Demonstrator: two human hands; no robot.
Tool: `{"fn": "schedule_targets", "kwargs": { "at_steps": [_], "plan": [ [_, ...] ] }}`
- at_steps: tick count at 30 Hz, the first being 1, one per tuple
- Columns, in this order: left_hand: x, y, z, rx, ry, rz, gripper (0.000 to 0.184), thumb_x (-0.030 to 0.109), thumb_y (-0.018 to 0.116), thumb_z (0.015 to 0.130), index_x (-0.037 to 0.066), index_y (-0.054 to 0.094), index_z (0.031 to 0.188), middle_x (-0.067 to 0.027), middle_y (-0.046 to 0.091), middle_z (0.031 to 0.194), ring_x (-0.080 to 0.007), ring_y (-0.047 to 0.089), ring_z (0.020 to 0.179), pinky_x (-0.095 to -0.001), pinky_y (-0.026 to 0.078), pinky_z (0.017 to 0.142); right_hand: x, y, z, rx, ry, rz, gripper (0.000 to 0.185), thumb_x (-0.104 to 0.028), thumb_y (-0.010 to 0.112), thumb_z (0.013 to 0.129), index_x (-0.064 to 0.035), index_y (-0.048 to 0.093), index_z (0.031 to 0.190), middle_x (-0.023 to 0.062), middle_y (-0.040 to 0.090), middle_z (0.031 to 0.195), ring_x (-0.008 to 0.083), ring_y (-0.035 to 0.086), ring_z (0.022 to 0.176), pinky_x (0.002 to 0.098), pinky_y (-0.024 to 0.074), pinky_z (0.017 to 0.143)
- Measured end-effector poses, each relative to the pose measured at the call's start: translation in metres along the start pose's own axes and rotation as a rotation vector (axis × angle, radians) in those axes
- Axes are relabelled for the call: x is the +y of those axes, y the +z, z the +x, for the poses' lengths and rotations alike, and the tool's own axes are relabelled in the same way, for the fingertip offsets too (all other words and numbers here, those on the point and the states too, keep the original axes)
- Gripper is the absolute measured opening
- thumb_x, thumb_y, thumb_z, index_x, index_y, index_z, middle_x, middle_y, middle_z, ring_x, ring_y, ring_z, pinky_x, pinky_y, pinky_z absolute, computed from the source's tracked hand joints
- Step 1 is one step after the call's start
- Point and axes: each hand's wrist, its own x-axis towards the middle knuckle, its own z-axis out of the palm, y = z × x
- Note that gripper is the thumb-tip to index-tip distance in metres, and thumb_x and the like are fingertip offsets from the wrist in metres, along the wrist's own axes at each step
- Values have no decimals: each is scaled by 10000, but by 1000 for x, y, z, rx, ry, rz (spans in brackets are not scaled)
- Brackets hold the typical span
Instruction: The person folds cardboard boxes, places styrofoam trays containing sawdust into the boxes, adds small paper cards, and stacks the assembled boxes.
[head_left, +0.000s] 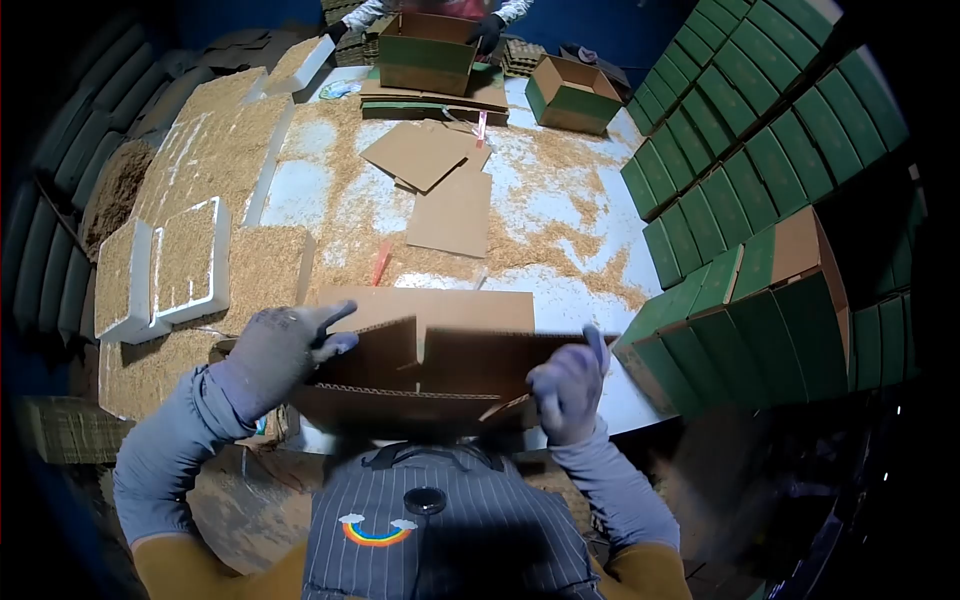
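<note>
An open cardboard box (380,355) sits at the near table edge in front of my body, its brown inside and flaps facing up. My left hand (275,355), in a pale glove, is at the box's left end. Its index finger and thumb are stretched apart over the flap. At the right end is my right hand (568,392), also gloved, with the index finger pointing up and the other fingers curled against the box's edge. The right fingertips are partly hidden. Just beyond the box lie brown cardboard sheets (450,215) and a red strip (382,262).
Shavings-filled white trays (190,255) cover the table's left side. Green boxes (720,190) are stacked high at the right, close to my right arm. Across the table, a person's dark-gloved hands (487,33) are at another box (428,65). A green open box (572,105) stands nearby.
</note>
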Motion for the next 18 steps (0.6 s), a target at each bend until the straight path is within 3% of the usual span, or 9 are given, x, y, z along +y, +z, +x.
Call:
{"fn": "schedule_targets", "kwargs": {
  "at_steps": [4, 5, 7, 10, 11, 13, 15, 17, 18],
  "plan": [
    [54, -47, -10, -109, 180, -36, 663, 351, 658, 878, 206, 350, 1446, -82, 595, 562, -203, 618, 466, -333, 544, 495, -13, -25, 79, -299, -386, 353, 330, -333, 562, 832, -136, 577, 567, 19, 462, 566, 234, 508, 714, 473, 372, 998],
    [46, -20, -1, 51, 535, -146, 591, 270, 606, 915, 215, 349, 1445, -37, 540, 527, -149, 574, 439, -284, 540, 494, -26, -14, 85, -501, -475, 345, 347, -352, 578, 834, -129, 597, 570, 25, 508, 597, 241, 521, 727, 460, 390, 985],
    [46, 35, 33, -244, 709, 306, 559, 165, 565, 897, 219, 385, 1423, -38, 587, 700, -132, 615, 632, -292, 575, 662, -8, 64, 50, -698, -534, 237, 272, -347, 614, 843, -100, 675, 745, 70, 624, 809, 270, 576, 873, 428, 417, 980],
    [21, 104, 75, 216, 1179, 586, 602, 136, 548, 812, 202, 417, 1396, -71, 531, 1221, -239, 497, 1169, -447, 412, 1040, -11, 85, 30, -1316, -49, 175, 415, -265, 638, 852, -135, 556, 1237, 153, 576, 1184, 275, 517, 1172, 374, 430, 993],
    [13, 99, 74, 472, 1027, 696, 620, 210, 601, 818, 192, 407, 1406, -123, 454, 1359, -290, 398, 1298, -534, 298, 1101, -26, 51, 42, -1070, 384, 379, 465, -211, 692, 778, -81, 585, 1212, 187, 543, 1245, 340, 545, 1127, 401, 438, 982],
    [1, 118, 80, 817, 437, 323, 720, 307, 687, 780, 192, 386, 1424, -151, 276, 1497, -320, 217, 1407, -607, 158, 1128, 28, 39, 23, -628, -295, 545, 575, -201, 719, 780, -131, 526, 1316, 165, 462, 1382, 355, 474, 1242, 446, 380, 1046],
    [-7, 114, 84, 703, 115, 353, 761, 288, 761, 727, 182, 428, 1403, -138, 154, 1532, -368, 120, 1422, -632, 118, 1119, 55, -1, -7, -703, -211, 230, 632, -297, 705, 809, -145, 457, 1371, 186, 462, 1343, 383, 480, 1195, 482, 391, 1017],
    [4, 118, 92, 835, 194, 421, 731, 261, 762, 726, 172, 454, 1383, -124, 139, 1529, -364, 174, 1394, -651, 153, 1093, 39, -31, -17, -866, -163, 68, 795, -277, 785, 733, -129, 406, 1417, 165, 407, 1387, 366, 481, 1182, 467, 371, 1046],
    [12, 112, 93, 902, 183, 403, 698, 249, 763, 724, 123, 481, 1350, -152, 330, 1441, -370, 356, 1284, -596, 247, 1081, 32, -38, -4, -890, -77, 193, 876, -248, 798, 718, -118, 342, 1455, 148, 385, 1366, 319, 486, 1161, 455, 407, 1021]
  ]
}}
